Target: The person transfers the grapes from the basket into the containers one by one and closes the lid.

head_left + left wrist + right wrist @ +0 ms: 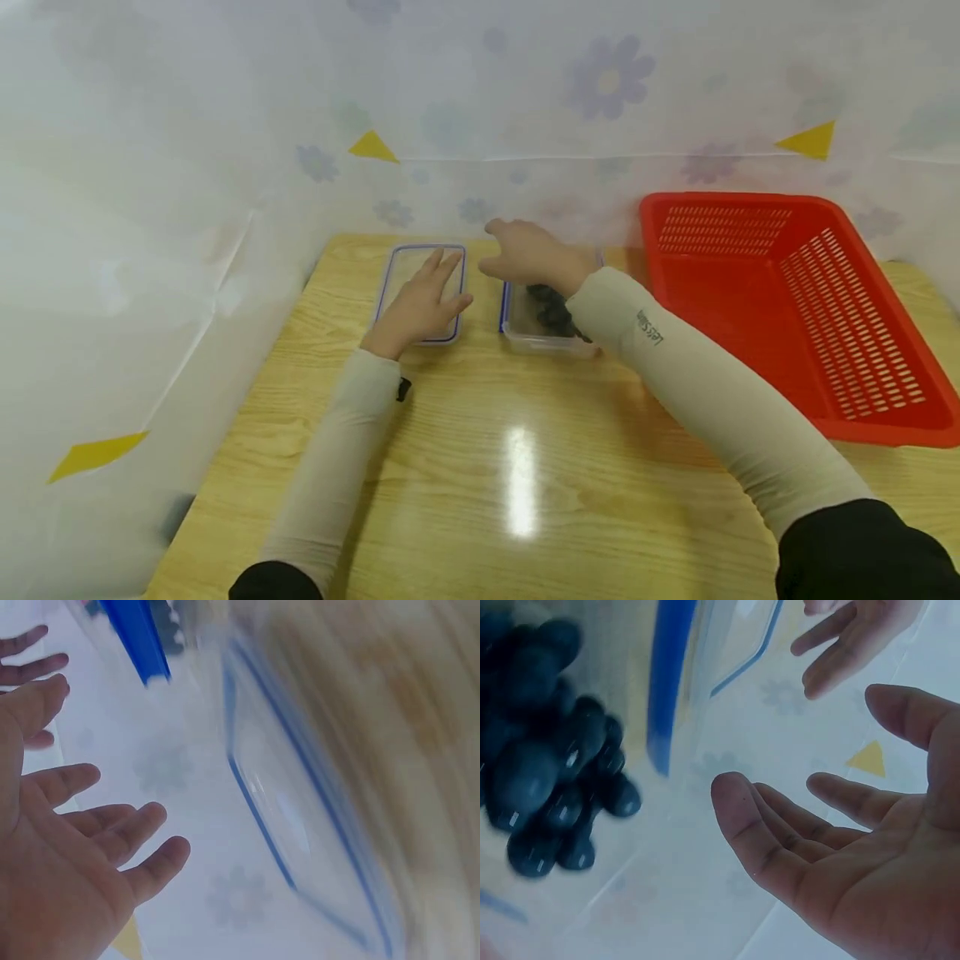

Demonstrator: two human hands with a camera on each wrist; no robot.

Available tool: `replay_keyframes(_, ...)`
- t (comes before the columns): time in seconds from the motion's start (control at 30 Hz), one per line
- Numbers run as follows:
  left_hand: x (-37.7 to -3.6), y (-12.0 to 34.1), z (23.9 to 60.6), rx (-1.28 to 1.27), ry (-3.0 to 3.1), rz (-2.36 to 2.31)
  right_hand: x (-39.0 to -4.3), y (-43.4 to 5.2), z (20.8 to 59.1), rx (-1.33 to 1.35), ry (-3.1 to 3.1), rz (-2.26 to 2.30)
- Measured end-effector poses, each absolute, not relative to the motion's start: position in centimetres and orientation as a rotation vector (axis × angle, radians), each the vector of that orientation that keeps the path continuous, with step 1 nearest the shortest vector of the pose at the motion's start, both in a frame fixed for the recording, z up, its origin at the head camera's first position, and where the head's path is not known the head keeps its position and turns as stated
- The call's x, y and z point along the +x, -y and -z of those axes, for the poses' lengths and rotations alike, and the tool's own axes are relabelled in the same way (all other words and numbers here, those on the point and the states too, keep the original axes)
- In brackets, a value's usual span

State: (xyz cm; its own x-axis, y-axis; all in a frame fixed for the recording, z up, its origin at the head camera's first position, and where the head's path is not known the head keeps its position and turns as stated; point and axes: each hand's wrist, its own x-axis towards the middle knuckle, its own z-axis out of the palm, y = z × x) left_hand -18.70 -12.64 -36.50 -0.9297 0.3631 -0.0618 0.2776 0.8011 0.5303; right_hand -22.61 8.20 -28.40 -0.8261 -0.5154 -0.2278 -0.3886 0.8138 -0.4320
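In the head view my left hand [420, 310] hovers above a clear lid [401, 271] with a blue seal, its fingers spread and holding nothing. To the right stands a clear plastic box [551, 343] with a blue clip down its side. A bunch of dark grapes [553, 310] lies inside; the right wrist view shows the grapes [540, 765] close up, beside the blue clip [667, 682]. Over the back of the box reaches my right hand [528, 252], fingers loosely extended and palm bare. The right forearm hides part of the box.
A large red plastic basket [720, 333] with slotted walls occupies the right side of the wooden table [450, 467]. Behind the table rises a pale flowered sheet [480, 83] with yellow tape pieces [373, 147]. The same sheet continues along the left.
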Motion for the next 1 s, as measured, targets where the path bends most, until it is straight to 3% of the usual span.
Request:
replay_keyframes(0.4, -20.6, 18.3, 35.7, 0.355, -2.840, -0.764, -23.1, -3.3, 31.0, -0.599, -2.532, 0.861)
replay_keyframes(0.67, -21.5, 20.2, 36.4, 0.322, -2.811, -0.757, -23.7, -1.6, 33.1, -0.421, -2.370, 1.055)
replay_keyframes(1.0, -22.2, 21.3, 38.0, 0.105, -2.655, -0.835, -23.7, -0.3, 35.3, -0.291, -2.202, 1.146)
